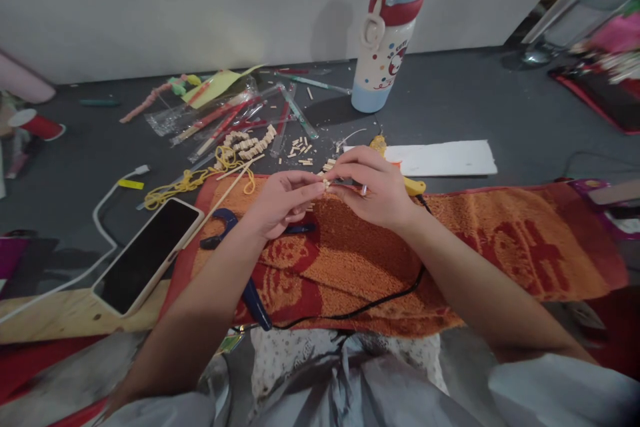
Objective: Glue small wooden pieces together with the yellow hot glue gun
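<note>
Above the orange towel (360, 240), my left hand (289, 200) and my right hand (373, 185) meet at the fingertips. Between them is a small cluster of pale wooden pieces (326, 184), pinched by the left fingers and touched by the right thumb and fingers. Short cut sticks (300, 147) lie scattered just beyond the hands on the dark table. A joined chain of similar pieces (255, 145) rests beside yellow cord (185, 188). Near my right hand lies a yellow-handled tool (414, 187), partly hidden. Dark blue pliers (256, 300) sit under my left wrist.
A bottle (380, 47) stands at the back. A phone (147, 257) with a white cable (103, 203) nearby lies left. Wrapped sticks (225, 117) cover the back left; a white strip (443, 158) lies right of the hands. A black cord (350, 313) crosses the towel.
</note>
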### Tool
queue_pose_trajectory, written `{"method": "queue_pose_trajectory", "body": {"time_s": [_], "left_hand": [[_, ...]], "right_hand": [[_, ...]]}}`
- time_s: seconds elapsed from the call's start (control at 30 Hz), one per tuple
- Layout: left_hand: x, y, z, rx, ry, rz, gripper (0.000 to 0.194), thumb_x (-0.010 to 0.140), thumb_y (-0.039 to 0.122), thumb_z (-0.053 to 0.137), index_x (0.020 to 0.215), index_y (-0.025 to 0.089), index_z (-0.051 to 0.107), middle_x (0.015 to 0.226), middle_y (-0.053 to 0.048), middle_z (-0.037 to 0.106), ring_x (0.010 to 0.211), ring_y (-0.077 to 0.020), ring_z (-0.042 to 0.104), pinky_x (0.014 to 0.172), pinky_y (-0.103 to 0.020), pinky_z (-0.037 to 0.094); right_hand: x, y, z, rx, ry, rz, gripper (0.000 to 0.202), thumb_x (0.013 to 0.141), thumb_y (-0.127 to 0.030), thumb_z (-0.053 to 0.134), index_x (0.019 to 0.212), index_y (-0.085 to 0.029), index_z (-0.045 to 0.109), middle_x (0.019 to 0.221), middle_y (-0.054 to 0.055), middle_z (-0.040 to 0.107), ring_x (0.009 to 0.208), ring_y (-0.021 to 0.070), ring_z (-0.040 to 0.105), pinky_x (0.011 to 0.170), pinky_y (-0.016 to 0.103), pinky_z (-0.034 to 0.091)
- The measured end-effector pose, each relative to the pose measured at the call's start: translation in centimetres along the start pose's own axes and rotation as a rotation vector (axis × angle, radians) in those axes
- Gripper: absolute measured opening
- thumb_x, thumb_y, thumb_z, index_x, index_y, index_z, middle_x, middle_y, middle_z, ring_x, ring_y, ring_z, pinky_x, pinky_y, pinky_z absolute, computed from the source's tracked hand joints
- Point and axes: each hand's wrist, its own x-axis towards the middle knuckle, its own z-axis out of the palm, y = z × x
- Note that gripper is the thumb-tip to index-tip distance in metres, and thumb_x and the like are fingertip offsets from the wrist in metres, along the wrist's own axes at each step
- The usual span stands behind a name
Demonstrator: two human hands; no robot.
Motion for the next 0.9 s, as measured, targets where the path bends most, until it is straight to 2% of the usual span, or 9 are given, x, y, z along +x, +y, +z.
{"method": "queue_pose_trajectory", "body": {"time_s": [0.17,0.27,0.33,0.43,0.5,0.6,0.67,0.83,0.9], "left_hand": [[0.2,-0.1,-0.1,-0.002,0.029,0.001,0.034,0.053,0.031,0.087,0.073,0.014,0.066,0.051,0.005,0.053,0.036,0.0008,0.029,0.033,-0.015,0.012],[0.5,-0.1,-0.3,-0.008,0.072,0.023,0.034,0.054,0.032,0.086,0.074,0.014,0.064,0.055,0.004,0.056,0.036,0.0010,0.030,0.032,-0.014,0.013],[0.6,-0.1,-0.4,-0.019,0.098,0.034,0.034,0.055,0.031,0.085,0.074,0.014,0.063,0.056,0.005,0.057,0.036,0.0012,0.031,0.032,-0.013,0.014],[0.7,0.0,-0.5,-0.031,0.124,0.037,0.033,0.056,0.029,0.084,0.074,0.014,0.061,0.056,0.006,0.055,0.036,0.0012,0.031,0.032,-0.012,0.015],[0.7,0.0,-0.6,-0.028,0.124,0.037,0.032,0.057,0.028,0.083,0.075,0.014,0.060,0.056,0.006,0.055,0.036,0.0014,0.031,0.033,-0.012,0.015],[0.6,0.0,-0.6,-0.021,0.116,0.040,0.031,0.058,0.028,0.082,0.076,0.014,0.060,0.057,0.006,0.055,0.036,0.0015,0.031,0.033,-0.012,0.015],[0.6,0.0,-0.6,-0.018,0.117,0.042,0.031,0.058,0.028,0.082,0.076,0.014,0.060,0.057,0.006,0.055,0.036,0.0016,0.031,0.033,-0.012,0.016],[0.7,-0.1,-0.7,-0.011,0.125,0.041,0.032,0.057,0.030,0.083,0.074,0.014,0.061,0.055,0.006,0.054,0.036,0.0018,0.030,0.033,-0.012,0.015],[0.7,-0.1,-0.7,-0.007,0.126,0.040,0.033,0.056,0.030,0.083,0.074,0.014,0.061,0.055,0.006,0.054,0.036,0.0018,0.030,0.033,-0.012,0.016]], "right_hand": [[0.4,-0.1,-0.6,0.014,-0.078,0.060,0.012,0.089,-0.025,0.060,0.097,-0.022,0.068,0.092,0.005,0.067,0.085,0.0178,0.061,0.075,0.033,0.050],[1.3,0.0,-2.5,-0.036,-0.242,0.163,0.018,0.088,-0.034,0.061,0.091,-0.019,0.070,0.077,0.004,0.067,0.075,0.0176,0.061,0.070,0.031,0.047],[1.7,0.3,-4.3,-0.148,-0.354,0.321,0.020,0.089,-0.033,0.059,0.081,-0.019,0.070,0.071,0.003,0.067,0.065,0.0159,0.058,0.062,0.030,0.042],[1.7,1.2,-6.8,-0.427,-0.475,0.491,0.021,0.088,-0.036,0.058,0.083,-0.021,0.071,0.075,0.004,0.069,0.066,0.0177,0.058,0.060,0.030,0.037],[1.0,1.7,-7.8,-0.593,-0.580,0.535,0.024,0.086,-0.040,0.057,0.089,-0.020,0.071,0.080,0.007,0.071,0.068,0.0206,0.060,0.060,0.032,0.036],[-0.3,2.2,-8.1,-0.680,-0.703,0.561,0.032,0.086,-0.047,0.054,0.095,-0.019,0.068,0.085,0.009,0.072,0.071,0.0229,0.062,0.061,0.034,0.037],[-1.1,2.3,-7.9,-0.702,-0.730,0.581,0.033,0.085,-0.048,0.054,0.097,-0.020,0.066,0.087,0.010,0.072,0.073,0.0247,0.063,0.061,0.034,0.037],[-2.4,2.4,-7.3,-0.774,-0.698,0.596,0.041,0.080,-0.044,0.059,0.109,-0.015,0.060,0.086,0.013,0.071,0.075,0.0289,0.063,0.059,0.034,0.034],[-2.4,2.5,-7.2,-0.762,-0.710,0.593,0.038,0.081,-0.040,0.057,0.108,-0.015,0.060,0.086,0.013,0.071,0.075,0.0283,0.063,0.059,0.034,0.034]]}}
